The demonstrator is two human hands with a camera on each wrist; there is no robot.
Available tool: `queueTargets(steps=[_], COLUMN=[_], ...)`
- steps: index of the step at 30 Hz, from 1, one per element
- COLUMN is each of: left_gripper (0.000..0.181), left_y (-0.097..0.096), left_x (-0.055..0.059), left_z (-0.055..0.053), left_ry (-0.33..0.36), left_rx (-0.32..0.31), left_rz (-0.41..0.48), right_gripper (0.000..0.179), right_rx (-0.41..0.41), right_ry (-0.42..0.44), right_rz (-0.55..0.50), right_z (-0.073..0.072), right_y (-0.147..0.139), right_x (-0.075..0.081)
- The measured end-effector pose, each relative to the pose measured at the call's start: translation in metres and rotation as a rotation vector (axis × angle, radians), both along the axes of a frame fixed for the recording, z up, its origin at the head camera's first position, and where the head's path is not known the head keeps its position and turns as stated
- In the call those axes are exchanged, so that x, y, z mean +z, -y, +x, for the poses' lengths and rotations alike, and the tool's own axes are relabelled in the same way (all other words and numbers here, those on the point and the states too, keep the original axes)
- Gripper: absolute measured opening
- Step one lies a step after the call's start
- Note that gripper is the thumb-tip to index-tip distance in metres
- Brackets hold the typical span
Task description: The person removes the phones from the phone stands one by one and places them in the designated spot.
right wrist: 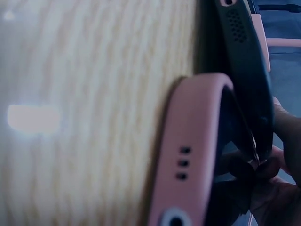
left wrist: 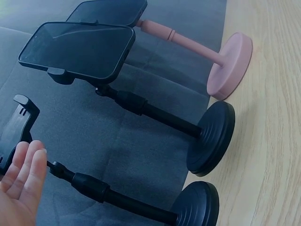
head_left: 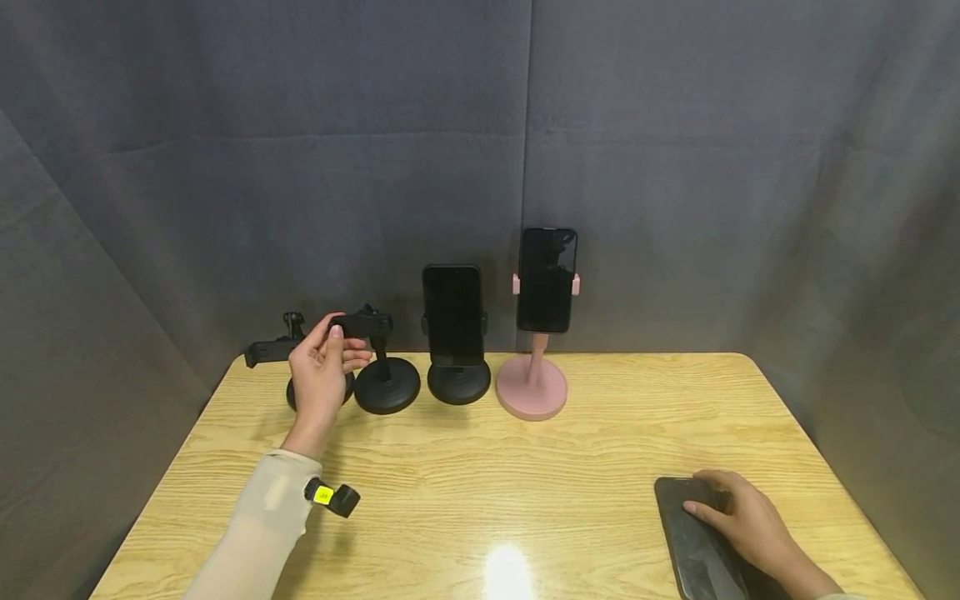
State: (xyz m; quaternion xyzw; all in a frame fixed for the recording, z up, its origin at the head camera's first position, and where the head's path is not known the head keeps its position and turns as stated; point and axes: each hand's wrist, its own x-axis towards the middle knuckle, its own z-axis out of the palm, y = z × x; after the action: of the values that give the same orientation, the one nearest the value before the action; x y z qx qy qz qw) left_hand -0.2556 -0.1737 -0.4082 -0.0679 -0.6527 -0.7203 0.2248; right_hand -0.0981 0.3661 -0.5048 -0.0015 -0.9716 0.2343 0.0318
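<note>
My left hand (head_left: pixel 322 371) pinches the holder clamp (head_left: pixel 365 324) of a black phone stand between thumb and fingers. In the left wrist view, that clamp (left wrist: pixel 16 127) holds no phone, and several fingers stretch out beside it. Another black stand, its holder (head_left: pixel 272 352) also without a phone, is partly hidden behind the left hand. At the right front, my right hand (head_left: pixel 750 525) grips a dark phone (head_left: pixel 693 542) by its edges. The right wrist view has this phone (right wrist: pixel 249 80) tilted on edge, next to a pink-rimmed case (right wrist: pixel 190 141) on the table.
To the right of the gripped stand, a black stand carries a phone (head_left: pixel 453 317). Beside it a taller pink stand (head_left: pixel 532 389) carries another phone (head_left: pixel 547 279). All stand along the back edge of the wooden table (head_left: pixel 525 483), before a grey curtain (head_left: pixel 675 167).
</note>
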Motion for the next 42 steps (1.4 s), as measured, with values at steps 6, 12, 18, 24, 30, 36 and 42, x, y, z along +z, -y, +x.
queueTargets(steps=[6, 12, 18, 24, 30, 36, 42], left_gripper=[0.035, 0.038, 0.043, 0.044, 0.044, 0.043, 0.051], left_y=[0.000, 0.001, 0.002, 0.002, 0.003, 0.006, 0.009], left_x=[0.001, 0.000, -0.001, -0.001, -0.001, -0.003, -0.006], left_z=[0.000, 0.000, 0.001, 0.001, 0.002, 0.007, 0.014], left_ry=[-0.005, 0.009, 0.020, 0.017, 0.049, 0.117, 0.168], left_rx=[-0.003, -0.006, -0.005, -0.007, 0.000, 0.001, -0.003], left_rz=[-0.003, -0.004, -0.008, -0.014, -0.017, -0.079, -0.117], right_gripper=[0.059, 0.057, 0.053, 0.047, 0.047, 0.046, 0.045], right_rx=[-0.003, 0.023, 0.061, 0.070, 0.075, 0.059, 0.042], right_ry=[0.009, 0.019, 0.008, -0.005, -0.014, -0.009, 0.024], right_rz=[0.001, 0.007, 0.003, -0.002, -0.007, 0.002, -0.075], right_z=[-0.001, 0.002, 0.003, 0.001, 0.002, 0.003, 0.004], right_y=[0.000, 0.001, 0.000, -0.004, -0.004, -0.003, -0.002], right_x=[0.000, 0.000, -0.001, -0.001, -0.001, -0.001, 0.001])
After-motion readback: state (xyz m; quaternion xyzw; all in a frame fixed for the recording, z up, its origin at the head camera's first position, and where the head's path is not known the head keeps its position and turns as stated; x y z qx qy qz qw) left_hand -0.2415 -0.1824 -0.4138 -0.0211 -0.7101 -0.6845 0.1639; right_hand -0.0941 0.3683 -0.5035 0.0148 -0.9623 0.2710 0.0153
